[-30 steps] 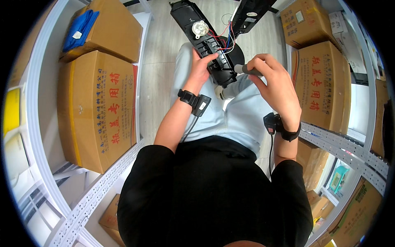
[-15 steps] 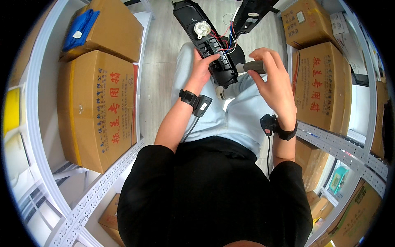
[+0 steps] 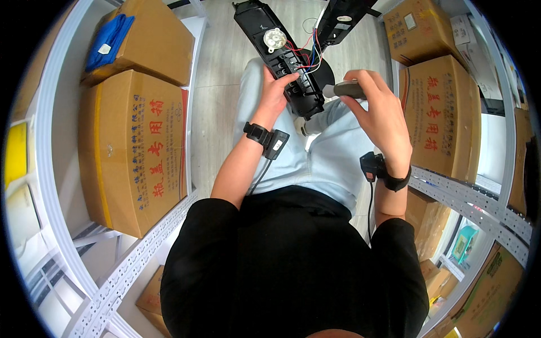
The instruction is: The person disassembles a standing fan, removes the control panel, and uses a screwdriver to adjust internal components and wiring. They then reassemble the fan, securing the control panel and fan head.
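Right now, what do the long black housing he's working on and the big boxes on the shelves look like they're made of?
Long black housing: looks like moulded plastic, matte to slightly glossy, with ribs and compartments inside; red, blue and black wires run across it. The left hand grips its lower end.
Big boxes: brown corrugated cardboard, dull finish, folded edges and taped seams visible.
The tool handle in the right hand seems grey plastic or rubber; hard to tell.

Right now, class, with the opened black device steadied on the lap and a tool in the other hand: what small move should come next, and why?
Probably bring the grey-handled tool in the right hand leftward to the open black housing. The left hand already steadies it beside the exposed wires, and the tool's tip sits just off the housing's edge.
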The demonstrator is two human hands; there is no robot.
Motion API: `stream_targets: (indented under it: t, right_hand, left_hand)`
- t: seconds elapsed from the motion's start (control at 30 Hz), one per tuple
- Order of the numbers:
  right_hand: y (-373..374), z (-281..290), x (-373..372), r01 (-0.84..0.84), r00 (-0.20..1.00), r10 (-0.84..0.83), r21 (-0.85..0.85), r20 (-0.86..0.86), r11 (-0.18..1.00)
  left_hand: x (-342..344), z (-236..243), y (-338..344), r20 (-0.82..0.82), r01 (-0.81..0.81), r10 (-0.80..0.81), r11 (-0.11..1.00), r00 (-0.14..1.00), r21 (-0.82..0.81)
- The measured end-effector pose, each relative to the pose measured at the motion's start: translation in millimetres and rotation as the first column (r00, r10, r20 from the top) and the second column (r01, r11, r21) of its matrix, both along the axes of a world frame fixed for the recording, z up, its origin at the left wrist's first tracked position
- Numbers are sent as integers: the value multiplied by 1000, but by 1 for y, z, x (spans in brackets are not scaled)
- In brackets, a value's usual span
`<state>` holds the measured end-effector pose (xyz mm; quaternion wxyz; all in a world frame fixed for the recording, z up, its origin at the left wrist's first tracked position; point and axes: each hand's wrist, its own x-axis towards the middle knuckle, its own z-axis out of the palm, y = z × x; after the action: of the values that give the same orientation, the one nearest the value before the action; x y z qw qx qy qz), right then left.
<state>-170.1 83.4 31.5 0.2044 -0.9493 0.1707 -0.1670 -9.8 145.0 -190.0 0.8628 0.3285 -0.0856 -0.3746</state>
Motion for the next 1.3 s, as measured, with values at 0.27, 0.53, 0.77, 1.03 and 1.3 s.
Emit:
stream_targets:
  t: [0.27,0.53,0.77,1.03,1.3]
  right_hand:
    - [-7,-7,3,-39,999,42,-129,23,991]
    - [-5,-11,5,225,949,-251,-147,-191,963]
    - [-9,-3,-1,-126,988,131,-67,79,990]
    - [-12,-11,2,129,978,-143,-98,-151,987]
    - [-11,-14,4,262,950,-284,-164,-127,951]
  left_hand:
    - [-2,-1,-1,-16,-6,7,1000,1000,26]
    - [-1,-4,-1,27,5,-6,1000,1000,20]
    - [-1,-1,0,-21,18,-18,1000,1000,18]
    - [-1,0,-1,18,8,-9,999,1000,36]
    - [-1,-3,-1,-14,12,-12,1000,1000,20]
